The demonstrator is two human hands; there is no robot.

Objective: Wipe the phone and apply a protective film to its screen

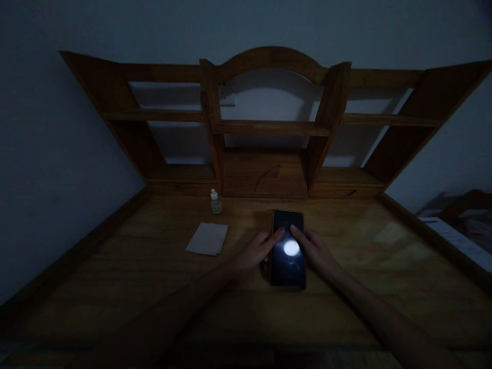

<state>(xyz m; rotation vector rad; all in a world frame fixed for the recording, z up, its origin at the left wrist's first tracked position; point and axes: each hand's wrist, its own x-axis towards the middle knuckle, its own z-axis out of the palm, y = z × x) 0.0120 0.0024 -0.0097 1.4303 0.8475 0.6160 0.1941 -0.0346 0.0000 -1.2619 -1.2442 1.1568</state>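
A dark phone lies flat on the wooden desk, with a bright round glare on its screen. My left hand rests at the phone's left edge, index finger reaching onto the screen. My right hand rests at its right edge, index finger also touching the screen near the top. Neither hand lifts the phone. Left of the hands lies a folded white cloth or paper. A small white bottle stands behind it.
A wooden shelf unit with bare shelves rises at the back of the desk against a pale wall. Raised wooden rims run along both desk sides. A bed or bedding shows at the far right. The room is dim.
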